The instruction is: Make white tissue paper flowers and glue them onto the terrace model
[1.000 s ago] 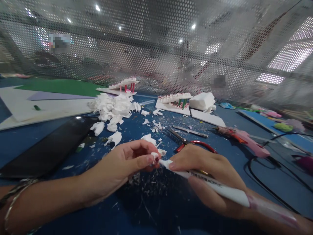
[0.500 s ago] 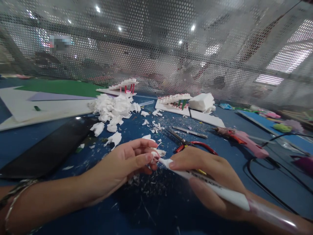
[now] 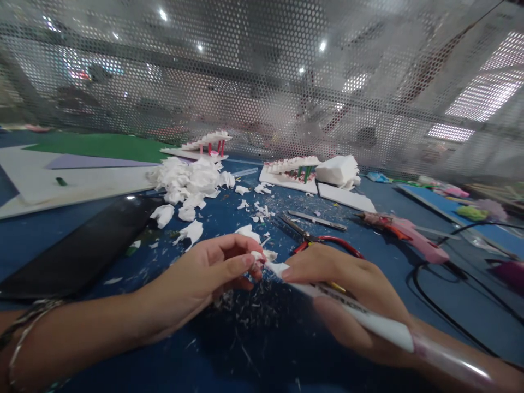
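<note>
My left hand (image 3: 213, 273) pinches a small crumpled white piece with pink-red colouring (image 3: 257, 260) between thumb and fingers. My right hand (image 3: 352, 289) grips a white marker pen (image 3: 368, 319) with black print and a clear, purplish rear section. Its tip is at the piece, touching it or very close. Just beyond the right hand lie scissors with red handles (image 3: 341, 240), partly hidden by it. A scrap of white paper (image 3: 249, 233) rests behind the left fingertips.
Left are a black phone-like slab (image 3: 82, 245) and a heap of torn white paper (image 3: 190, 180). Tweezers (image 3: 317, 220) and a pink glue gun (image 3: 403, 234) with a black cable lie right. Two small stair-like models (image 3: 292, 166) (image 3: 207, 143) stand behind, before a perforated metal screen (image 3: 262, 82).
Both hands stay nearly in place. The small piece has turned slightly in my left fingers, and the marker has rolled a little, so its print shows differently.
</note>
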